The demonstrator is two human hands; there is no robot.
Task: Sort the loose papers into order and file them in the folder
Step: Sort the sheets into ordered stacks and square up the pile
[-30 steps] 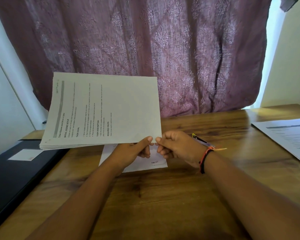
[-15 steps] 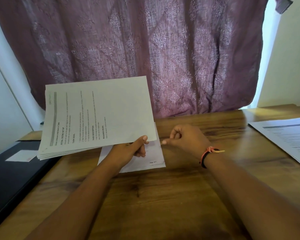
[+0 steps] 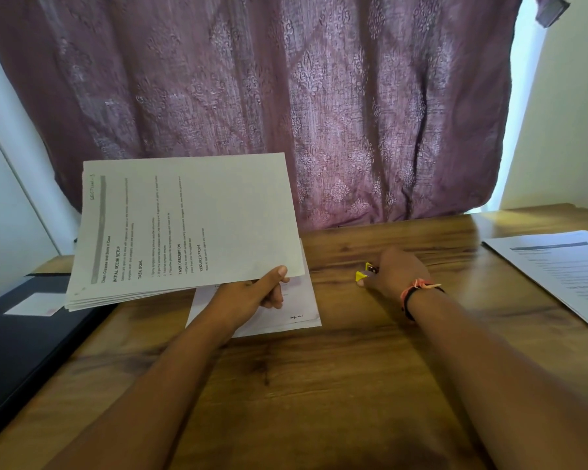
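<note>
Sorting, not yet filing: gripping the stack [image 3: 190, 228] by its near corner in the left hand [image 3: 252, 296], thumb on top, raised over the desk [image 3: 319, 385] at 10 o'clock. Reaching the right hand [image 3: 398, 273] to a yellow thing [image 3: 361, 276] at 1 o'clock, fingers curled; grip unclear. Leaving the folder [image 3: 14, 351] shut at 9 o'clock, contents hidden. Next, likely gathering the sheet [image 3: 286, 320] below and papers [image 3: 557, 266] at 3 o'clock, opening the folder.
</note>
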